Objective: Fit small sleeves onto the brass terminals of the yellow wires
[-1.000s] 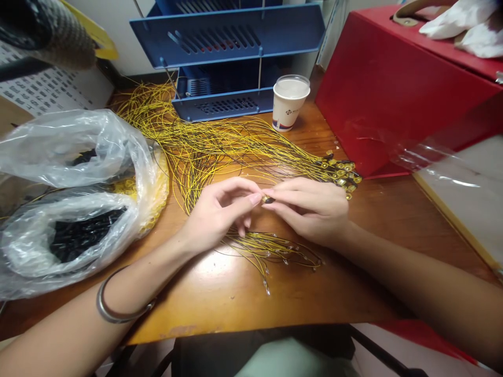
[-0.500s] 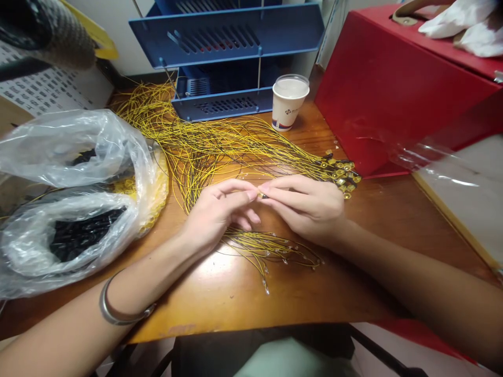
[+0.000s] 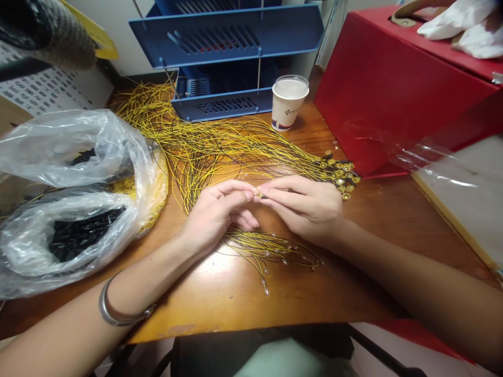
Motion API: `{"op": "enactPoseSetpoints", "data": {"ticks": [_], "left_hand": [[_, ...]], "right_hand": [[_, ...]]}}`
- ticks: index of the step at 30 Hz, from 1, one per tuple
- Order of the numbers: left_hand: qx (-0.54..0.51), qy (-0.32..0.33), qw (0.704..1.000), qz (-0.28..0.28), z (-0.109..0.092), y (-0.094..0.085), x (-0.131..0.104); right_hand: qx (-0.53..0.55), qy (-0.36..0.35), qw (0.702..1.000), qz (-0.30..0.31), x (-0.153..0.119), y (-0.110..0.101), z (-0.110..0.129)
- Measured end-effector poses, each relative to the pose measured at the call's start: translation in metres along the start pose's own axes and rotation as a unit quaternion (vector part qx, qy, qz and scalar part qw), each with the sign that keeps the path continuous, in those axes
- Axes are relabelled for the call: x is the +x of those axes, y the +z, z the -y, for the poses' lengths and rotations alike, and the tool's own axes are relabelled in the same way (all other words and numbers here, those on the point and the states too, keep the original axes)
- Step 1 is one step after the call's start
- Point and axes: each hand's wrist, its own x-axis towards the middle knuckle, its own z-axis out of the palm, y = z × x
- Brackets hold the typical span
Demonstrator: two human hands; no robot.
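Note:
Above the middle of the table, both my hands meet fingertip to fingertip. Between them is a small black-and-yellow piece (image 3: 261, 196), mostly covered by the fingers. My right hand (image 3: 308, 205) pinches it between thumb and fingers. My left hand (image 3: 220, 208) is closed in a pinch at the piece's left end, its lower fingers curled; what exactly it grips there is too small to make out. Just below lies a bunch of yellow and black wires with small clear tips (image 3: 271, 245). Beyond the hands, a large bundle of similar wires (image 3: 223, 136) runs right to several yellow-and-black ends (image 3: 341, 175).
At left stand clear plastic bags (image 3: 129, 251), one with black pieces (image 3: 84, 230) inside. A blue tiered tray (image 3: 231, 39) is at the back, with a paper cup (image 3: 290, 104) by it. A red box (image 3: 393, 84) stands on the right. The wooden table's (image 3: 204, 309) front edge is near me.
Almost nothing differs. My left fingertips have drawn back slightly to the left, and a little more of the small piece shows between the hands.

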Motion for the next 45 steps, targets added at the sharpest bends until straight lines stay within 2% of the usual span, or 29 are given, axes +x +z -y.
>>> {"op": "enactPoseSetpoints", "data": {"ticks": [8, 13, 19, 27, 34, 45], "left_hand": [[0.040, 0.026, 0.999, 0.018, 0.0020, -0.0027, -0.0025], [0.076, 0.042, 0.996, 0.005, 0.0024, -0.0012, -0.0047], [0.076, 0.044, 0.996, 0.011, 0.0012, -0.0008, -0.0043], [0.122, 0.071, 0.990, 0.017, -0.0014, -0.0030, -0.0065], [0.053, 0.025, 0.998, 0.035, -0.0010, -0.0059, -0.0026], [0.024, -0.035, 0.999, 0.012, -0.0047, -0.0065, 0.0019]], "right_hand": [[0.004, 0.010, 1.000, 0.018, -0.0046, 0.0013, -0.0060], [-0.016, 0.010, 0.999, 0.025, -0.0061, 0.0013, -0.0080], [-0.033, -0.006, 0.999, 0.021, -0.0044, 0.0000, -0.0068], [-0.053, -0.029, 0.997, 0.053, -0.0037, -0.0051, -0.0077], [-0.041, -0.038, 0.998, 0.035, -0.0031, -0.0044, -0.0068], [-0.050, -0.036, 0.997, 0.041, -0.0027, -0.0046, -0.0045]]}}
